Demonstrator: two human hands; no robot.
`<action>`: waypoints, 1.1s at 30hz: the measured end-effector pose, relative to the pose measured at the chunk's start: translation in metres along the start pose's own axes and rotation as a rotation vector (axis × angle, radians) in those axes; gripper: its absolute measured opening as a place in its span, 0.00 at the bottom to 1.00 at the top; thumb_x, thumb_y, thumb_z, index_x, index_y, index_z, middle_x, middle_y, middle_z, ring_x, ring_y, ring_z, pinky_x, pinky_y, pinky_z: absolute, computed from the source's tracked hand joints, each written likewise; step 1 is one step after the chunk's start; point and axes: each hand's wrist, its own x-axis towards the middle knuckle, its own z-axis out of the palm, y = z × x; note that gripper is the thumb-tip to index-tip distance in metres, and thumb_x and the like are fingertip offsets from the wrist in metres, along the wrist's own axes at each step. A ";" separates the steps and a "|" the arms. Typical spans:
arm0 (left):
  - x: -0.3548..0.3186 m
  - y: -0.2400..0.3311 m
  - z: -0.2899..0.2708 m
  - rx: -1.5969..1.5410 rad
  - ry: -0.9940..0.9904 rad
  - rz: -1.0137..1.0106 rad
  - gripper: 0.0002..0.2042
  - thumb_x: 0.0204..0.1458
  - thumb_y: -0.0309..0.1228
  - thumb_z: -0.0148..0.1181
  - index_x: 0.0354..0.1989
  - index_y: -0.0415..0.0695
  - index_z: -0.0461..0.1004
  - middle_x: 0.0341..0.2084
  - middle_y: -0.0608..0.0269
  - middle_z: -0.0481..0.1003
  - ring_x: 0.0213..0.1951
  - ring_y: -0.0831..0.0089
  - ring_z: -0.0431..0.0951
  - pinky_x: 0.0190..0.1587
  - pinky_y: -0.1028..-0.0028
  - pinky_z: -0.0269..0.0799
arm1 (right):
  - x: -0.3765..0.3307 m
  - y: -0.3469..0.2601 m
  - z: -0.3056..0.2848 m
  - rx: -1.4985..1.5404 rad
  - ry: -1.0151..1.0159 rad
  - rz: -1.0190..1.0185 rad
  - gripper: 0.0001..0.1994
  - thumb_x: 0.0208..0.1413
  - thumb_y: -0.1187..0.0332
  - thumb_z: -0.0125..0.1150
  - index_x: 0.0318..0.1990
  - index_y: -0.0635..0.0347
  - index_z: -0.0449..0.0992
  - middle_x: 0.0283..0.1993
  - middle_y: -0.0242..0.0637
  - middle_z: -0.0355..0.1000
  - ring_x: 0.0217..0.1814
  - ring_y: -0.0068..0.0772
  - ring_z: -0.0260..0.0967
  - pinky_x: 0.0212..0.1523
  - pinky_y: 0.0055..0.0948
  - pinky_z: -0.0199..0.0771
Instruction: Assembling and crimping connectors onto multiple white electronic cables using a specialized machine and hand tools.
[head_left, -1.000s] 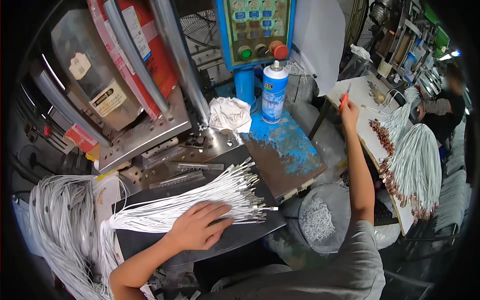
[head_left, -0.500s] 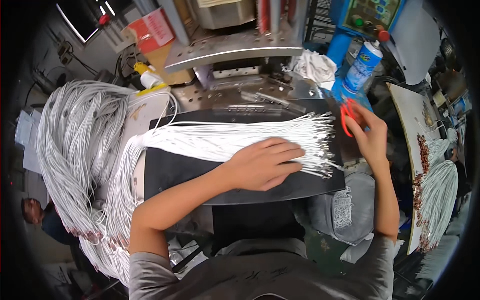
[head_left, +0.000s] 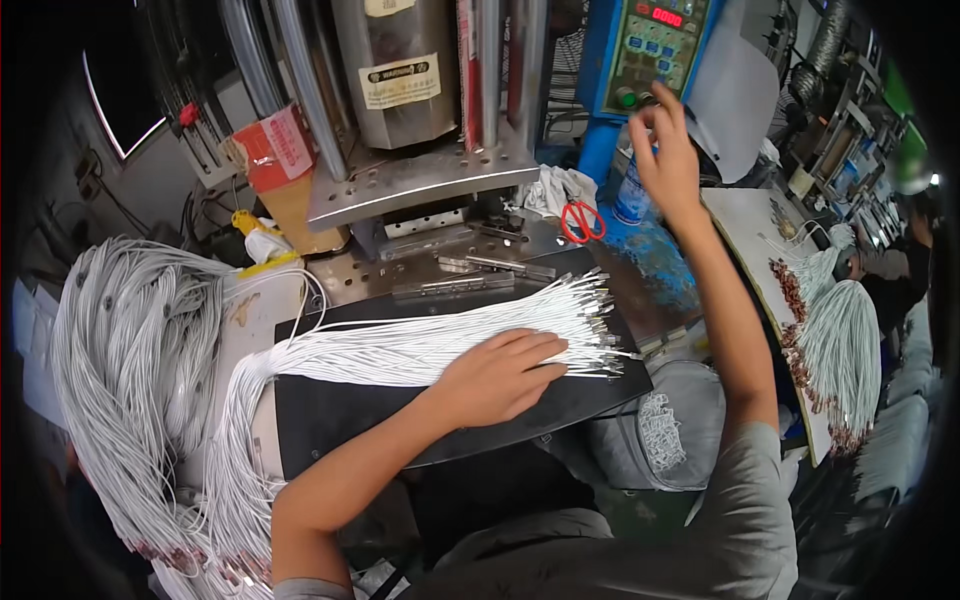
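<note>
My left hand [head_left: 500, 378] lies flat, fingers stretched, on a bundle of white cables [head_left: 390, 350] with small metal ends. The bundle is spread across a black board [head_left: 335, 425], its ends fanned out to the right. Higher up, my right hand [head_left: 665, 165] is raised at a blue control box [head_left: 652, 60] with a lit red display and a green button. Its fingers are apart with nothing between them; whether a fingertip touches the box I cannot tell. Red-handled scissors [head_left: 582, 222] rest on the machine bed, left of a blue spray can [head_left: 630, 198] partly hidden by that hand.
A press with metal columns [head_left: 310, 90] and a thick plate [head_left: 430, 185] stands beyond the board. More grey-white cables [head_left: 130, 370] hang at the left. On the right, a board [head_left: 735, 225] carries cables with copper-coloured ends. Below sits a grey bag-lined bin [head_left: 615, 450].
My right hand has let go of the scissors, which now lie on the machine bed, and has risen to the control box. My left hand stays on the cables. The view has tilted upward.
</note>
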 end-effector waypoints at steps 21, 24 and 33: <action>-0.002 -0.004 0.006 -0.016 0.105 0.006 0.15 0.55 0.30 0.63 0.52 0.46 0.77 0.61 0.58 0.74 0.63 0.57 0.72 0.66 0.60 0.68 | 0.074 0.056 0.017 -0.374 -0.090 -0.087 0.22 0.72 0.48 0.49 0.48 0.57 0.81 0.79 0.38 0.59 0.53 0.57 0.77 0.50 0.48 0.78; -0.002 -0.008 0.007 -0.023 0.100 0.005 0.16 0.55 0.30 0.64 0.52 0.46 0.77 0.61 0.58 0.74 0.64 0.57 0.72 0.66 0.60 0.68 | 0.078 0.067 0.018 -0.373 -0.132 -0.088 0.22 0.73 0.48 0.49 0.50 0.56 0.82 0.79 0.36 0.58 0.56 0.54 0.77 0.51 0.45 0.78; -0.005 -0.005 0.011 -0.013 0.144 0.033 0.16 0.54 0.31 0.65 0.51 0.46 0.78 0.60 0.58 0.74 0.64 0.58 0.72 0.66 0.61 0.68 | 0.078 0.069 0.021 -0.391 -0.179 -0.040 0.25 0.73 0.46 0.47 0.51 0.57 0.82 0.81 0.33 0.56 0.59 0.50 0.76 0.53 0.42 0.77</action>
